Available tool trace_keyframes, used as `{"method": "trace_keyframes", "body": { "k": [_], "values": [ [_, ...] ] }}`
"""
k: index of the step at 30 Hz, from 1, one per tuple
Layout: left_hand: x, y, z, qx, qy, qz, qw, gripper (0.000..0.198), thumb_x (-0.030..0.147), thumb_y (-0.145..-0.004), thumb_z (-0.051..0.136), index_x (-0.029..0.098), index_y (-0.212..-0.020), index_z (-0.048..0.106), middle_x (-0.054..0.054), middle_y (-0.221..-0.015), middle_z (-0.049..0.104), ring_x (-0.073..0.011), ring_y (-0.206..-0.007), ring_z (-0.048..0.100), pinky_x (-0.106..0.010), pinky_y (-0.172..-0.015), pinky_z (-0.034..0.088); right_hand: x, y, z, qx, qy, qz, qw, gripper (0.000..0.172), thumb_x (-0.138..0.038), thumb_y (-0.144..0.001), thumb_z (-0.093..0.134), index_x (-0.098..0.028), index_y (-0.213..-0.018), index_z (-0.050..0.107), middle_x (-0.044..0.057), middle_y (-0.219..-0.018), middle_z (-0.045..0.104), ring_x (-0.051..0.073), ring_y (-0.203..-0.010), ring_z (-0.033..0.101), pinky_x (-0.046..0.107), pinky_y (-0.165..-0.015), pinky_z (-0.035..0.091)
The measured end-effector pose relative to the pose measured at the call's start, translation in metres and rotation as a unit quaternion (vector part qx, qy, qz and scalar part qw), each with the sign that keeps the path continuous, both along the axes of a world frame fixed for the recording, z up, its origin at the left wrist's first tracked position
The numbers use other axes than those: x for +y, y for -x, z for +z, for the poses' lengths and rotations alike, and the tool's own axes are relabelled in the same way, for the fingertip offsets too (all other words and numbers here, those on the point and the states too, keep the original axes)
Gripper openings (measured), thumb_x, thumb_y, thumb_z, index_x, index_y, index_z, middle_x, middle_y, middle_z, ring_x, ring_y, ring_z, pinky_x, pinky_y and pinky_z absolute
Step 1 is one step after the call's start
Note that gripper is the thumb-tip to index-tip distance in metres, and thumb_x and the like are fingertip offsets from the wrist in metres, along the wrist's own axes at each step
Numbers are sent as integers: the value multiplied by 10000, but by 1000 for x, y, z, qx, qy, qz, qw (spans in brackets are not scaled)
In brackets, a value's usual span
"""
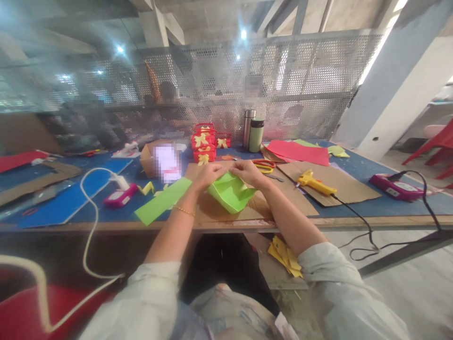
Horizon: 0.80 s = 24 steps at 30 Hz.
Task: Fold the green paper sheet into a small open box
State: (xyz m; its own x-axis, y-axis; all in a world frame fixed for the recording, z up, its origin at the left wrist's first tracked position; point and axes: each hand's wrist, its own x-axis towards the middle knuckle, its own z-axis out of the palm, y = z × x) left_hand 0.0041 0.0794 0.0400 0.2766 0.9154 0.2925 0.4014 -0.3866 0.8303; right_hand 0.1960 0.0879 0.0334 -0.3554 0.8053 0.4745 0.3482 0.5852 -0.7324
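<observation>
A folded piece of bright green paper (pixel 231 193), shaped like a shallow open box, is held over the brown cardboard (pixel 203 208) at the table's front. My left hand (pixel 211 174) pinches its far left edge. At the far right edge, the fingers of my right hand (pixel 247 172) are closed on the same paper. Both hands' fingertips nearly meet at the far side, and part of them is hidden behind the fold. Left of my left wrist lies a flat green paper strip (pixel 163 200). Yellow-handled scissors (pixel 264 166) rest just beyond my right hand.
Red boxes with yellow bows (pixel 204 141) are stacked at the back, near a steel flask (pixel 247 130) and a green bottle (pixel 256 136). A yellow glue gun (pixel 316 182) lies right, its cord crossing the table edge. Purple power strips (pixel 120 196) sit either side. Red paper (pixel 297 153) lies behind.
</observation>
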Motion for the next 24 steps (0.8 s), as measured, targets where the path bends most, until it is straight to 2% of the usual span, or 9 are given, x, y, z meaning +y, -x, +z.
{"method": "trace_keyframes", "body": {
  "k": [5, 11, 18, 24],
  "values": [
    [-1, -1, 0, -50, -2, -12, 999, 457, 590, -679, 756, 146, -750, 673, 11, -643, 565, -104, -598, 448, -244, -568, 352, -5, 0, 1, 23, 3, -4, 1000, 301, -454, -766, 564, -190, -635, 501, -38, -604, 418, 102, -595, 369, 256, -559, 276],
    [2, -1, -1, -46, 7, -31, 998, 434, 567, -671, 770, 146, -709, 670, 17, -608, 550, -102, -583, 454, -245, -571, 376, -7, 0, 2, 16, 7, -5, 1000, 310, -453, -773, 568, -191, -625, 493, -28, -606, 431, 107, -600, 381, 255, -549, 263],
    [-1, -1, 3, -7, -16, -9, 1000, 397, 541, -692, 738, 156, -665, 643, 21, -595, 537, -101, -574, 441, -236, -554, 361, -9, 0, 1, 28, 26, 22, 999, 403, -505, -813, 569, -208, -595, 405, -44, -582, 336, 96, -576, 325, 259, -531, 223],
    [-2, -2, 6, 8, -35, 8, 999, 320, 464, -728, 698, 158, -660, 636, 14, -621, 563, -107, -592, 465, -236, -572, 369, -7, 0, 1, 47, 21, 19, 999, 466, -579, -841, 544, -203, -590, 433, -31, -587, 370, 105, -570, 358, 265, -530, 256]
  ]
}}
